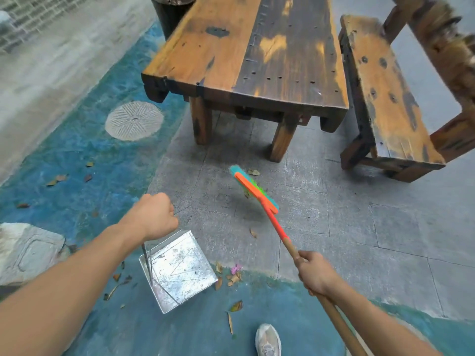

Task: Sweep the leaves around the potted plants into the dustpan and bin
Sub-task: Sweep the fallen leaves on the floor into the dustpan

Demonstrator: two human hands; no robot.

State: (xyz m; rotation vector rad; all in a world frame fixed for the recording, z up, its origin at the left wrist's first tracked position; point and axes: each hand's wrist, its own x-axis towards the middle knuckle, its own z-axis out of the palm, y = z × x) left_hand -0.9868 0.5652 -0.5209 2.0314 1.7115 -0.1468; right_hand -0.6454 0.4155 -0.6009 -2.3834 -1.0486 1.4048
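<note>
My left hand (154, 214) fists one dustpan (180, 271) handle; my right hand (314, 272) grips one broom (254, 191). No readable writing.

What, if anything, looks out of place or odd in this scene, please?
Only the litter stands out: dry leaves and a pink petal lie beside the metal dustpan, with more leaves scattered on the blue floor. Nothing looks damaged.

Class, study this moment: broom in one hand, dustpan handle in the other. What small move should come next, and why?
Probably draw the broom head back toward the dustpan. Leaves lie beside the head and between it and the pan, and the pan's open edge faces a small pile. The right hand grips the broomstick; the left hand holds the pan's handle.
</note>
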